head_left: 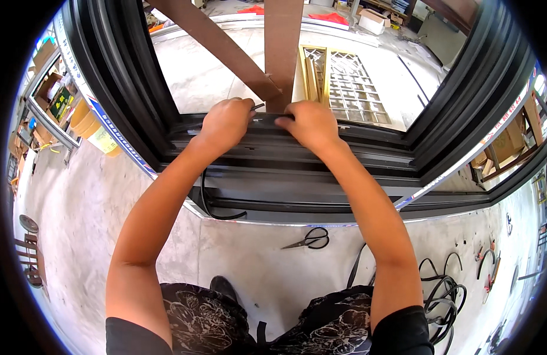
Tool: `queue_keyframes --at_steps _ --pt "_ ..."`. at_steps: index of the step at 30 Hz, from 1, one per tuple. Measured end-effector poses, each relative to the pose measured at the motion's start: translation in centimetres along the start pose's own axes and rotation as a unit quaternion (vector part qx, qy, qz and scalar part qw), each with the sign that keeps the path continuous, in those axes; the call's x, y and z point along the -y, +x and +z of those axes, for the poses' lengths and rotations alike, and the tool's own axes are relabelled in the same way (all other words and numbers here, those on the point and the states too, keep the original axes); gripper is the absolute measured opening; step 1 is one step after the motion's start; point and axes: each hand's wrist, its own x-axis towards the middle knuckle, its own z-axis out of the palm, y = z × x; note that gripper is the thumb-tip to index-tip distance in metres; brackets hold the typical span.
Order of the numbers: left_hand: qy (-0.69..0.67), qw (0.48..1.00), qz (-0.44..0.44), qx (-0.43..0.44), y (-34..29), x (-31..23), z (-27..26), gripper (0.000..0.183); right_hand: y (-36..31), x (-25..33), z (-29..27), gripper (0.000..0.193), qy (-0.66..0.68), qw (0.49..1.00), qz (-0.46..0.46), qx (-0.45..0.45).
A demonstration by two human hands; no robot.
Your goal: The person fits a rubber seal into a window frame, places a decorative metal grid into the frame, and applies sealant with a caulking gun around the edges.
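A black metal window frame [273, 177] lies before me, its grooved near rail under both hands. My left hand [228, 122] is closed at the rail's far side, with the end of a thin dark strip [259, 107] poking out from its fingers. A short way to the right, my right hand [314, 123] is curled over the same rail, thumb pointing left; whatever its fingers pinch is hidden. Below my left forearm, a black rubber strip [205, 198] droops over the rail in a loose curve.
Scissors [314, 238] with black handles lie on the concrete floor. At right is a tangle of black rubber strip [445, 296]. Brown beams [283, 53] stand beyond the rail, near a gold-edged lattice panel [356, 86]. A yellow bucket [87, 124] is at left.
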Motion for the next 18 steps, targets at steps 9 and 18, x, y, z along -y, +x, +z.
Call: queue_keyframes --at_steps 9,18 --pt "0.076 0.993 0.053 -0.077 -0.3 -0.5 -0.8 0.009 0.7 1.2 1.0 0.03 -0.025 0.999 -0.011 -0.026" --pt "0.016 0.998 0.02 -0.059 -0.5 -0.9 -1.2 0.017 1.1 1.9 1.6 0.024 -0.045 0.999 -0.003 -0.01"
